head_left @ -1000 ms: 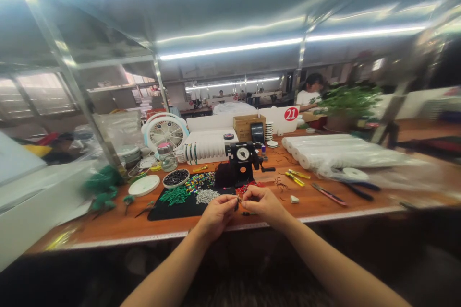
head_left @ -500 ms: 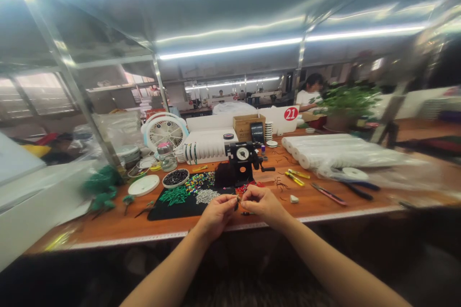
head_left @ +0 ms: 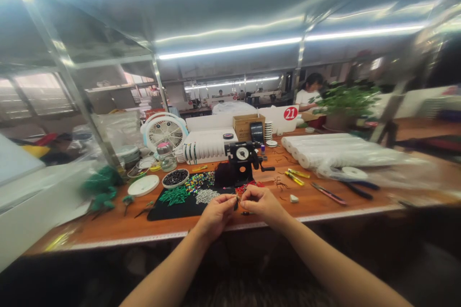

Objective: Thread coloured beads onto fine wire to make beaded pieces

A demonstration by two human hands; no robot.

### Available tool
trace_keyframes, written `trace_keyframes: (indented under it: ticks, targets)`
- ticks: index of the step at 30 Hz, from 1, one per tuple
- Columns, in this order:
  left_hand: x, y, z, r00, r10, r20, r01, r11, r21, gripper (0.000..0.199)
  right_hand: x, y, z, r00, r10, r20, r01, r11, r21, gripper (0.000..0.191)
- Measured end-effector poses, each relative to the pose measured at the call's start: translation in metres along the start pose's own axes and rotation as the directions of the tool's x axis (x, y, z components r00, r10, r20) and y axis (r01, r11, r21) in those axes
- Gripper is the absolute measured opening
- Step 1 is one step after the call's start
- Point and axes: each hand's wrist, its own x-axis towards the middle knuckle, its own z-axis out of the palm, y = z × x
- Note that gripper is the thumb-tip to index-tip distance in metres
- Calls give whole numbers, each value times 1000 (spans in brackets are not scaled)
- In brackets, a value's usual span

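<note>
My left hand [head_left: 219, 212] and my right hand [head_left: 262, 204] meet at the table's front edge, fingertips nearly touching. Both are pinched around something small and dark between them, too small to name. Just beyond them stands a black hand-cranked machine [head_left: 242, 154] with a round dial. To the left, a black mat [head_left: 162, 212] bears green pieces [head_left: 174, 195], silvery beads [head_left: 206, 196] and multicoloured beads [head_left: 199, 182]. Red pieces [head_left: 249, 186] lie right behind my fingers.
A bowl of dark beads [head_left: 175, 178], a white lid [head_left: 143, 185], a jar [head_left: 166, 157] and a fan [head_left: 164, 133] stand left. Rightward lie yellow-handled tools [head_left: 295, 178], tweezers [head_left: 328, 194], dark-handled pliers [head_left: 360, 189] and white rolls [head_left: 324, 151]. A person [head_left: 309, 96] sits behind.
</note>
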Motion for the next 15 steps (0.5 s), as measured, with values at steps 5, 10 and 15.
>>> trace_keyframes:
  ticks: [5,10,15]
  targets:
    - [0,0,0,1000,5,0,-5,1000,-1,32,0,2,1,1000,-8,-14,8,1000,-17,4]
    - [0,0,0,1000,2,15,-2,1000,5,32,0,1,0,1000,-10,15,10,1000,3,4]
    - [0,-1,-1,1000,4,17,-4,1000,10,31,0,0,-1,999,19,44,-22,998,65,5]
